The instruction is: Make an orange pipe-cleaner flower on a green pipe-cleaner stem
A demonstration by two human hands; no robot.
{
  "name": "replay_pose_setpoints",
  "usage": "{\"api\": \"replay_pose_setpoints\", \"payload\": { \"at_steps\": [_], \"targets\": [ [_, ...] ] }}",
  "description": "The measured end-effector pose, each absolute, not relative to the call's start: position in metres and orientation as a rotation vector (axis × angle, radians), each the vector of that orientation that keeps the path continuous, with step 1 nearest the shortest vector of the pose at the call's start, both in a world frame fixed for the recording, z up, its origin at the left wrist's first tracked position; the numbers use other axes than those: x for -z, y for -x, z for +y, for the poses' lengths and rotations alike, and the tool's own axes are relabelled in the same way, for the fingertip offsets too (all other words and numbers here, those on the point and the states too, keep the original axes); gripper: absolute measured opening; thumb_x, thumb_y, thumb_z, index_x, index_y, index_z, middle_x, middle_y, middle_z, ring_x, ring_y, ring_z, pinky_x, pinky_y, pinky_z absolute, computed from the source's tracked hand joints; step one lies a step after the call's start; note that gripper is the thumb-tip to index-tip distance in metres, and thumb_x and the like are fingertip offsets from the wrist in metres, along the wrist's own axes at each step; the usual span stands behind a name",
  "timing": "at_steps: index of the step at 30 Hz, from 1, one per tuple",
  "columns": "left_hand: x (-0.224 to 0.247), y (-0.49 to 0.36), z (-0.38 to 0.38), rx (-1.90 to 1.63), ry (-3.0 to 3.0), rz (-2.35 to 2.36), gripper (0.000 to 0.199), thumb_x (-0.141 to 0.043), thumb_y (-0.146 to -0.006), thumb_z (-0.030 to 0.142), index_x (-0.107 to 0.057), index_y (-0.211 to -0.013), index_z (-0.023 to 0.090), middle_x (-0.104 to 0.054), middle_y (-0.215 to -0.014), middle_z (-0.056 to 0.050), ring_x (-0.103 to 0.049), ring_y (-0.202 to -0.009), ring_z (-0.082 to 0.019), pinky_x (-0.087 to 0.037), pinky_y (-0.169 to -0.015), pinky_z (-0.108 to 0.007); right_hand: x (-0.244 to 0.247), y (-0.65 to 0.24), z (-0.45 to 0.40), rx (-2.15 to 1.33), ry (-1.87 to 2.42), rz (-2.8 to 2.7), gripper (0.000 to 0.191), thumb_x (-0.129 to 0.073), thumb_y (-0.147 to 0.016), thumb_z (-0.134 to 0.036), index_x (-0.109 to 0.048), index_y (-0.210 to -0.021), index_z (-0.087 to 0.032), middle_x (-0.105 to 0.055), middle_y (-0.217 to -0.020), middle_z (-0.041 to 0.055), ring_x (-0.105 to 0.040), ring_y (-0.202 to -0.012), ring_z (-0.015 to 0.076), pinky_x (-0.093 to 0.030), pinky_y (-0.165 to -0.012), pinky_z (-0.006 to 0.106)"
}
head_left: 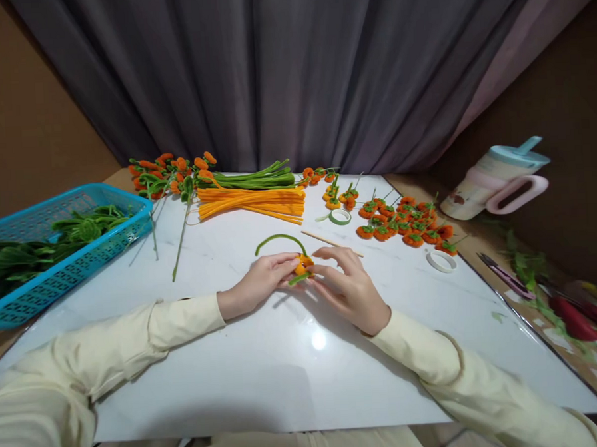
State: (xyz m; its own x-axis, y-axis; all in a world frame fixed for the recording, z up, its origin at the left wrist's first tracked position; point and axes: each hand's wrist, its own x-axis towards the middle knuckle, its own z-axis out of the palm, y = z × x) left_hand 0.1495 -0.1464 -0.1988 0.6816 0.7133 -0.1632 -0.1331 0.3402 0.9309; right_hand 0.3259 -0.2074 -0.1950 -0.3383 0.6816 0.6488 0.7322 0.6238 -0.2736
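Note:
My left hand point(256, 283) pinches a small yellow-orange pipe-cleaner piece point(303, 263) between thumb and fingers, above the middle of the white tabletop. A green pipe cleaner point(280, 237) runs through or around this piece. One long part of it arches up behind my left fingers, and a short end point(300, 279) sticks out toward me. From the right, my right hand point(349, 289) closes on the piece with its fingertips at the green pipe cleaner. The fingertips partly cover the spot where green and orange meet.
Orange pipe cleaners point(251, 203) and green ones point(256, 178) lie ahead. Finished orange pieces point(403, 219) sit right, near two tape rolls point(339, 216) point(441, 261) and a thin stick point(332, 243). A blue basket point(75, 260) stands left, a tumbler point(496, 178) and scissors point(506, 276) right.

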Motion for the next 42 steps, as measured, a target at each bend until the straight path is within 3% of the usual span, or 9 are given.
{"api": "replay_pose_setpoints", "payload": {
  "at_steps": [3,8,12,17,20,25,30,37,42],
  "targets": [
    [0.201,-0.151,-0.147,-0.632,-1.174,0.684,0.040,-0.066,-0.076,0.039,-0.064,-0.105,0.012,-0.065,-0.091,-0.007,-0.060,-0.079,-0.014,-0.051,-0.074,-0.028,0.197,-0.325,-0.208,0.073,1.049,-2.145,0.013,-0.049,-0.088,-0.017,-0.056,-0.099,-0.019,-0.060,-0.097,0.0116,-0.057,-0.087,0.0202,-0.050,-0.074,0.035],
    [0.200,-0.149,-0.147,-0.555,-1.278,0.608,0.043,-0.063,-0.078,0.041,-0.064,-0.111,0.013,-0.064,-0.100,-0.010,-0.055,-0.065,-0.010,-0.047,-0.058,-0.023,0.197,-0.320,-0.210,-0.267,0.981,-2.099,0.014,-0.044,-0.089,-0.012,-0.050,-0.100,-0.019,-0.060,-0.091,0.0074,-0.059,-0.083,0.0158,-0.051,-0.071,0.028],
    [0.199,-0.149,-0.144,-0.503,-1.328,0.574,0.041,-0.061,-0.079,0.042,-0.066,-0.108,0.013,-0.062,-0.106,-0.011,-0.054,-0.067,-0.010,-0.046,-0.059,-0.023,0.194,-0.320,-0.210,-0.417,0.993,-1.946,0.029,-0.046,-0.088,-0.011,-0.040,-0.115,-0.020,-0.057,-0.090,0.0058,-0.059,-0.073,0.0129,-0.053,-0.066,0.027],
    [0.198,-0.149,-0.145,-0.495,-1.286,0.608,0.042,-0.062,-0.078,0.043,-0.066,-0.106,0.012,-0.064,-0.090,-0.009,-0.057,-0.071,-0.013,-0.048,-0.069,-0.026,0.189,-0.325,-0.208,0.067,0.982,-2.096,0.025,-0.048,-0.087,-0.013,-0.045,-0.111,-0.021,-0.051,-0.111,0.0143,-0.051,-0.105,0.0228,-0.050,-0.078,0.037],
    [0.197,-0.150,-0.146,-0.497,-1.230,0.620,0.047,-0.066,-0.074,0.045,-0.065,-0.108,0.012,-0.064,-0.093,-0.009,-0.058,-0.071,-0.013,-0.049,-0.069,-0.028,0.185,-0.328,-0.207,0.388,1.006,-2.118,0.021,-0.054,-0.086,-0.018,-0.048,-0.105,-0.018,-0.053,-0.115,0.0168,-0.048,-0.111,0.0258,-0.047,-0.084,0.041],
    [0.197,-0.151,-0.146,-0.493,-1.168,0.652,0.049,-0.067,-0.072,0.048,-0.066,-0.106,0.012,-0.064,-0.097,-0.010,-0.059,-0.070,-0.012,-0.050,-0.072,-0.030,0.181,-0.332,-0.208,0.839,0.907,-2.270,0.008,-0.054,-0.086,-0.013,-0.058,-0.090,-0.017,-0.065,-0.103,0.0082,-0.051,-0.109,0.0225,-0.038,-0.087,0.038],
    [0.197,-0.152,-0.147,-0.493,-1.154,0.668,0.045,-0.067,-0.073,0.047,-0.069,-0.102,0.013,-0.064,-0.094,-0.009,-0.059,-0.073,-0.013,-0.050,-0.074,-0.029,0.182,-0.331,-0.207,0.834,0.847,-2.362,0.021,-0.042,-0.091,-0.007,-0.061,-0.086,-0.015,-0.068,-0.081,0.0021,-0.054,-0.102,0.0171,-0.032,-0.089,0.036],
    [0.197,-0.150,-0.148,-0.456,-1.151,0.628,0.043,-0.067,-0.073,0.046,-0.070,-0.099,0.011,-0.063,-0.082,-0.006,-0.058,-0.070,-0.012,-0.050,-0.074,-0.030,0.186,-0.329,-0.203,0.752,1.005,-2.311,0.026,-0.037,-0.091,-0.006,-0.058,-0.078,-0.014,-0.064,-0.071,0.0024,-0.054,-0.082,0.0163,-0.032,-0.083,0.035],
    [0.195,-0.151,-0.147,-0.446,-1.151,0.656,0.040,-0.066,-0.073,0.046,-0.070,-0.089,0.009,-0.062,-0.082,-0.006,-0.059,-0.067,-0.012,-0.051,-0.074,-0.031,0.182,-0.335,-0.200,0.482,0.986,-2.369,0.029,-0.031,-0.093,-0.008,-0.057,-0.080,-0.015,-0.060,-0.068,0.0037,-0.050,-0.069,0.0147,-0.035,-0.069,0.030]
  ]
}}
